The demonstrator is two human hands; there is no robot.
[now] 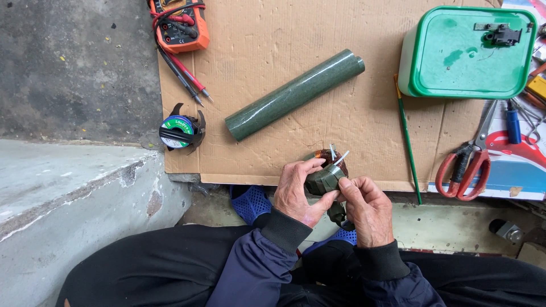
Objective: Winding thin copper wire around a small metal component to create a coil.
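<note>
Seen from above, at the near edge of a flat cardboard sheet (352, 122): a small copper coil (329, 162) partly wrapped in dark green sheet, held up between both hands, just over the cardboard's edge. Left hand (298, 193) closed around the coil's left side, thumb under and fingers over the top. Right hand (367, 210) closed too, thumb and forefinger pinching the green wrap at the coil's right side. Two thin white leads (338, 154) sticking up out of the coil, above the fingers. Farther out on the cardboard, a long dark green roll (294, 94) lying diagonal, well apart from the hands. At the top left corner, an orange multimeter (182, 23) with red and black probes (185, 74) lying beside it. At the left edge of the cardboard, a small spool (181, 132) with a green and white label. At the top right, a green and white plastic box (469, 51), and near it a thin green stick (408, 142) lying almost straight. To the right, scissors with red handles (467, 162). Below the hands, blue sandals (252, 203) and dark trousers, both sleeves dark blue.
</note>
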